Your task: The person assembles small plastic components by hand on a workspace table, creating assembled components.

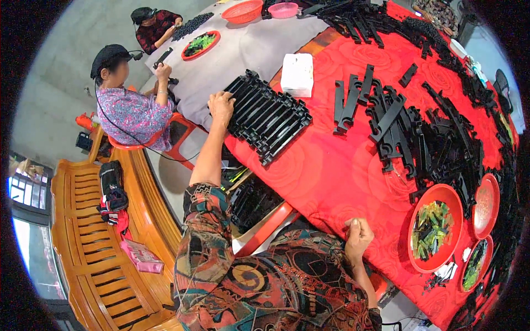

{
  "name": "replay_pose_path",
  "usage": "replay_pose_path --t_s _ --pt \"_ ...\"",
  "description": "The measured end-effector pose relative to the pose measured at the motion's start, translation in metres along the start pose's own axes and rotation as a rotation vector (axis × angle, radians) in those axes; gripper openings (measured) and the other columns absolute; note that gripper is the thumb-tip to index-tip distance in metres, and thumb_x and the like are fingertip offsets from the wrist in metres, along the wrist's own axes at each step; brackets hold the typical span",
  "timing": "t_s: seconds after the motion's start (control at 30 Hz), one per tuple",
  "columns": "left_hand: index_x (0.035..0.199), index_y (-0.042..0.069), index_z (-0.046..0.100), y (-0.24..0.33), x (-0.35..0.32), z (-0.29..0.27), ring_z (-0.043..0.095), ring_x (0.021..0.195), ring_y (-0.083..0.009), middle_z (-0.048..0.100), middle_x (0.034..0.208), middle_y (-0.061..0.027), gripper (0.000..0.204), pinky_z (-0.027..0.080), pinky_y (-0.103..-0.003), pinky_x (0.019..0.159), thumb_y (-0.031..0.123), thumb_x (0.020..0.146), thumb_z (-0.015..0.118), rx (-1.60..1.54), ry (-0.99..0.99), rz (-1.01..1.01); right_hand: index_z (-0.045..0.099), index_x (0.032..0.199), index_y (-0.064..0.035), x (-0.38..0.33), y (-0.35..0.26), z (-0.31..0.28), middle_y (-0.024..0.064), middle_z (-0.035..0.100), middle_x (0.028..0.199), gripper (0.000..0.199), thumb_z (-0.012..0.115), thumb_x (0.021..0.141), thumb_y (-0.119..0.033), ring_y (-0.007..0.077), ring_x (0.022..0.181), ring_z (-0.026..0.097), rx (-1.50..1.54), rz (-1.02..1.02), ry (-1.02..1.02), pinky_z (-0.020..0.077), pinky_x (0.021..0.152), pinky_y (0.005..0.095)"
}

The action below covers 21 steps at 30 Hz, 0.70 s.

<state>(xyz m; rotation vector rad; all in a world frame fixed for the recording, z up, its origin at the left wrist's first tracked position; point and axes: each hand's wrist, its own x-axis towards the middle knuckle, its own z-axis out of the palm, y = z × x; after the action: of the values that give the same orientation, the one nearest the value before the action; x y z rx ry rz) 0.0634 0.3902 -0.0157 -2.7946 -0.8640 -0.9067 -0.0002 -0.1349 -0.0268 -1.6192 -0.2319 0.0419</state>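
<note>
A row of long black plastic parts [269, 118], laid side by side, sits at the left edge of the red-covered table. My left hand [222, 108] has its fingers curled over the far left end of this row, gripping a black part there. Close to the table's front edge, my right hand [359, 238] is held with thumb and fingers pressed together. Whatever lies between those fingertips, if anything, is too small to make out. To its right stands a red round tray [413, 251] with green, yellow and dark small pieces in it.
A white box [297, 74] stands beyond the row. Loose black parts [389, 118] pile up on the right, beside two smaller red trays. Two people work at the far left near a wooden bench [91, 231]. A red stool [265, 229] is under the table edge.
</note>
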Motion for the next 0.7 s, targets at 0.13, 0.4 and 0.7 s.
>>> replay_pose_path --t_s 0.13,0.4,0.7 --pt "0.091 0.019 0.069 0.001 0.004 -0.001 0.053 0.094 -0.0279 0.064 0.095 -0.0037 0.025 0.04 -0.042 0.081 0.031 0.069 0.072 0.082 -0.015 0.049 0.058 0.072 -0.0006 -0.004 0.001 -0.001 -0.0035 0.045 0.055 0.026 0.049 0.091 -0.016 0.0035 0.048 0.037 0.011 0.044 -0.018 0.0283 0.045 0.0209" --pt "0.091 0.009 0.062 0.073 0.002 -0.034 0.051 0.093 -0.0297 0.059 0.094 -0.0085 0.026 0.041 -0.044 0.078 0.025 0.072 0.069 -0.107 0.339 0.217 0.058 0.075 0.0011 0.006 -0.02 -0.008 0.0006 0.052 0.063 0.022 0.047 0.09 -0.011 0.0071 0.058 0.046 -0.084 -0.129 0.048 0.0367 0.053 0.0233" --pt "0.092 0.006 0.057 0.279 -0.036 -0.034 0.06 0.082 -0.0343 0.061 0.083 -0.0157 0.044 0.049 -0.045 0.069 0.045 0.073 0.067 -0.458 -0.125 0.322 0.059 0.075 0.0024 0.001 -0.024 -0.021 0.0048 0.055 0.065 0.021 0.049 0.088 -0.011 0.0101 0.06 0.05 -0.177 -0.092 0.022 0.0394 0.055 0.0254"
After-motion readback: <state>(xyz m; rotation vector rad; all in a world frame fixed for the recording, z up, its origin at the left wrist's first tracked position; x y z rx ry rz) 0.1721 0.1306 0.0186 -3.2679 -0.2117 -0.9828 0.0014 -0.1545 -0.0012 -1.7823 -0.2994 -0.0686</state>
